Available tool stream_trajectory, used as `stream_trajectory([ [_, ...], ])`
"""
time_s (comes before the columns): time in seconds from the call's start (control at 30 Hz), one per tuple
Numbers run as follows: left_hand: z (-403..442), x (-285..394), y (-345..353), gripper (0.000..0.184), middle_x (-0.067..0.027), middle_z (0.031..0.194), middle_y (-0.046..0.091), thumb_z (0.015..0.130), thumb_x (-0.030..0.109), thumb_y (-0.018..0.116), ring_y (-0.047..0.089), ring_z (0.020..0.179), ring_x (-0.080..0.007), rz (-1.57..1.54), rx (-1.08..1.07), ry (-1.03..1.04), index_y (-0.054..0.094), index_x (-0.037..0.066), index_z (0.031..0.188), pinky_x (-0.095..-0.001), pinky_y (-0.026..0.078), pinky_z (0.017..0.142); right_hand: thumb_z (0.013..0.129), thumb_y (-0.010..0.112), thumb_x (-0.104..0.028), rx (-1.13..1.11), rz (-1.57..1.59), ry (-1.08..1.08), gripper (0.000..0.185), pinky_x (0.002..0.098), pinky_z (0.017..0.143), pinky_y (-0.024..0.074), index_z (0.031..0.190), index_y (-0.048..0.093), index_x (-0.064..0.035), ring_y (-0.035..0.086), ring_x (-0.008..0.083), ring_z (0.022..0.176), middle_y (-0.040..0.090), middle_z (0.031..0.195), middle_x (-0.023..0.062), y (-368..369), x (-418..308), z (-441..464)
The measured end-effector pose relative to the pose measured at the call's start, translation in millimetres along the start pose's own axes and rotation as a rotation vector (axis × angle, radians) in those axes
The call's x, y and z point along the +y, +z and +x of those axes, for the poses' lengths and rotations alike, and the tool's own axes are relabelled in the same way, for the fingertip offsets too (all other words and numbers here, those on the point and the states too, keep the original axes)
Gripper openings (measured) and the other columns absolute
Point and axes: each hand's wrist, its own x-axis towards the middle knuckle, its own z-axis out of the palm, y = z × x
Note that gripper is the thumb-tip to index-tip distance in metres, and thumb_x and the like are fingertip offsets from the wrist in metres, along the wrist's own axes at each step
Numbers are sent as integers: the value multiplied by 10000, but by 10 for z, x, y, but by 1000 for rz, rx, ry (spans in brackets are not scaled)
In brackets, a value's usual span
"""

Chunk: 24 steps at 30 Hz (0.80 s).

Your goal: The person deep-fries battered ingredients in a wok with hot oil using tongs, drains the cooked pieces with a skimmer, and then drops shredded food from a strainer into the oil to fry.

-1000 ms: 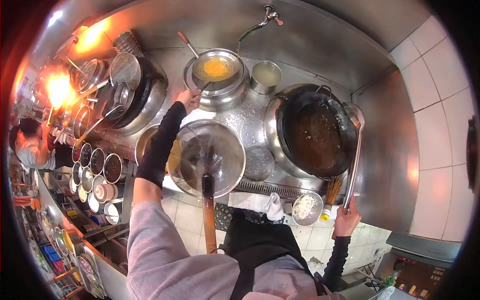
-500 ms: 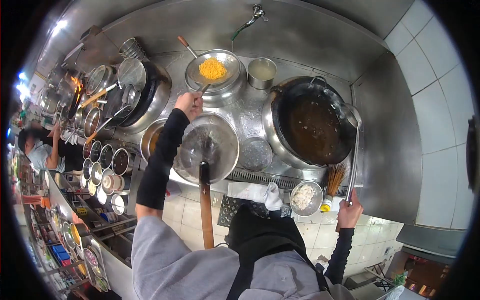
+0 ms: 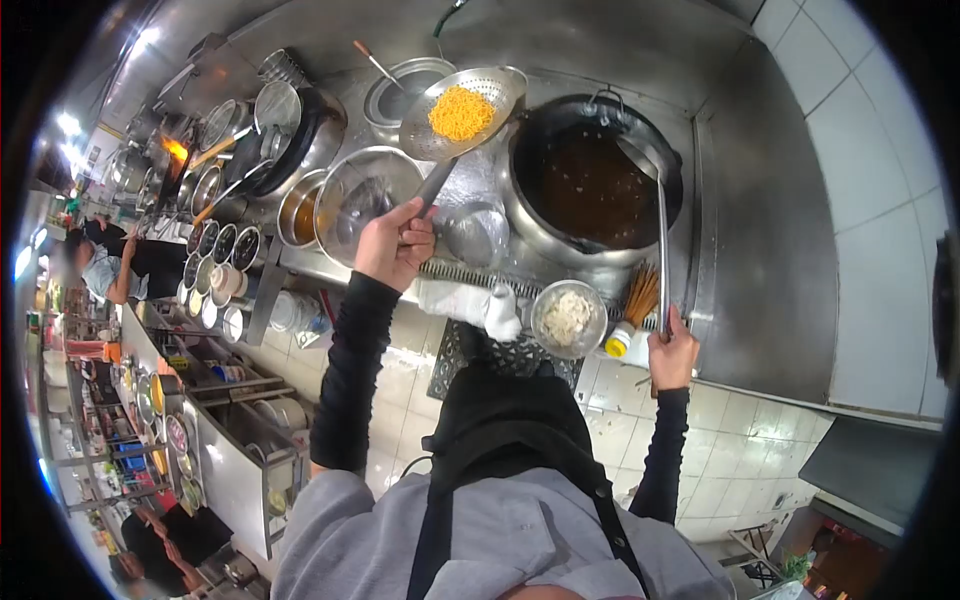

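Observation:
My left hand (image 3: 396, 243) is closed on the dark handle of a perforated strainer (image 3: 420, 128). Yellow-orange food bits (image 3: 461, 113) lie in the strainer, which hangs between the round pot (image 3: 378, 100) and the wok (image 3: 530, 165). My right hand (image 3: 672, 352) grips the long metal handle of a ladle (image 3: 663, 250). The ladle's bowl is inside the wok, at the right of the brown liquid (image 3: 597, 190). Pale bits float in that liquid.
A bowl of whitish pieces (image 3: 568, 318), a bamboo brush (image 3: 643, 292), a yellow-capped bottle (image 3: 619, 340) and a white cloth (image 3: 470, 305) line the front edge. A large mesh strainer (image 3: 345, 190) sits left. Another person (image 3: 103, 270) stands far left near a flame.
The strainer with the yellow-orange bits has lifted off the round pot and moved right, toward the wok. The ladle's bowl has shifted from the wok's right rim into the wok. The view has shifted.

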Motion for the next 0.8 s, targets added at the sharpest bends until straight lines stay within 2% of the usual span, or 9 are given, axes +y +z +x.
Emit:
stream_trajectory([
  [0.07,-228,-355,102,195,11,719,451,990,162,559,376,538,-28,-18,31,-13,542,-31,1005,-177,254,410,714,615,-26,17,-6,-49,562,407,618,500,1265,601,81,627,313,594,631,747,261,-15,131,-17],
  [0.17,-526,-801,151,190,16,717,449,991,170,560,372,534,-30,-48,88,-35,545,-18,1017,-179,248,409,717,620,-27,22,18,-136,569,418,644,503,1278,594,68,625,343,615,632,757,264,-99,251,-62],
  [0.27,-740,-1136,-42,209,21,716,446,999,188,554,369,533,-33,-85,74,-69,541,-15,1045,-184,249,417,718,624,-23,36,40,-100,573,423,665,507,1284,592,56,639,362,657,635,778,267,-169,274,-153],
  [0.37,-814,-1365,-259,224,19,717,446,1000,191,556,369,535,-33,-82,74,-87,542,-22,1068,-188,256,426,738,627,-13,35,3,-74,551,365,674,514,1285,603,41,651,280,652,650,810,252,-249,226,-240],
  [0.4,-760,-1418,-365,229,19,717,446,1000,192,558,369,535,-33,-88,79,-102,543,-24,1074,-189,257,429,740,625,-11,10,7,-27,539,356,686,520,1275,610,43,661,284,666,670,853,259,-283,170,-258],
  [0.5,-420,-1682,-754,236,17,715,441,999,193,561,372,540,-38,-37,115,-71,539,-28,1080,-189,260,439,741,625,-12,66,36,-118,532,342,675,518,1269,613,48,637,275,634,673,828,244,-231,234,-291],
  [0.53,-301,-1776,-860,225,13,713,438,992,186,574,366,538,-48,-11,148,-42,535,-25,1062,-196,261,446,720,638,-27,90,57,-165,576,412,637,508,1290,601,37,637,351,625,632,750,259,-198,264,-294],
  [0.67,320,-2170,-1630,179,5,704,435,993,182,582,355,527,-62,-18,200,-19,545,8,1014,-214,259,438,729,637,-32,-39,25,-56,566,367,628,517,1290,606,31,635,285,588,637,740,236,-253,97,-346],
  [0.8,463,-2400,-2041,210,-16,681,466,966,240,638,398,536,-105,205,268,-33,532,60,943,-259,345,470,732,639,-38,53,90,-177,554,346,626,514,1281,613,35,622,252,577,635,730,212,-123,221,-425],
])
